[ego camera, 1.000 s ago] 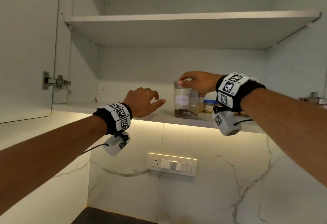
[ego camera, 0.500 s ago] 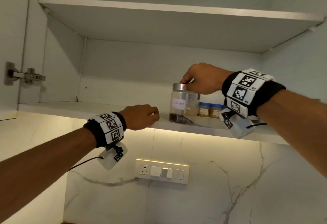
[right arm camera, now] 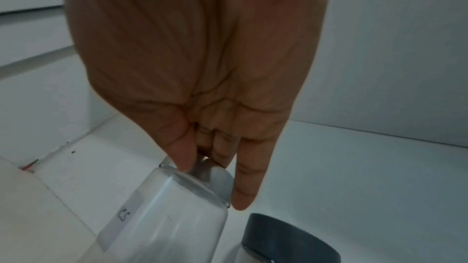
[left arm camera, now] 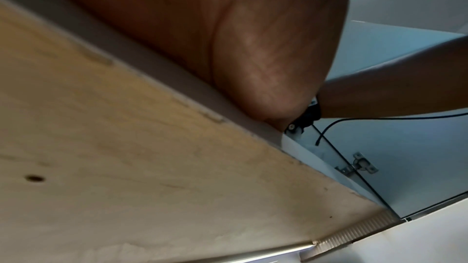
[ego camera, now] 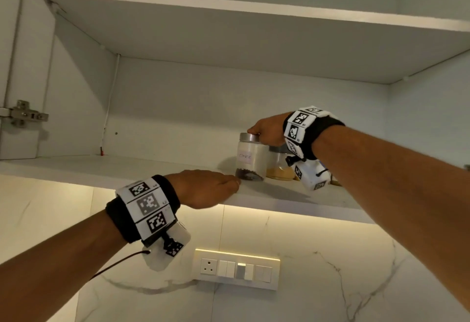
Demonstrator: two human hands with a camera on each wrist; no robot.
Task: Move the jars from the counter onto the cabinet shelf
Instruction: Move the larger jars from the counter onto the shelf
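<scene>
Standing upright on the lower cabinet shelf (ego camera: 152,171): clear labelled jar (ego camera: 250,160) with dark contents at the bottom, steel lid (ego camera: 249,137) on. Pinched at that lid from above by right hand (ego camera: 268,129), thumb and fingertips (right arm camera: 243,197) curled round the rim. Just right of this jar, touching or nearly so: second jar (ego camera: 279,166) with yellow contents. Resting on the shelf's front edge left of the labelled jar: left hand (ego camera: 206,188), fingers loosely curled, holding nothing.
</scene>
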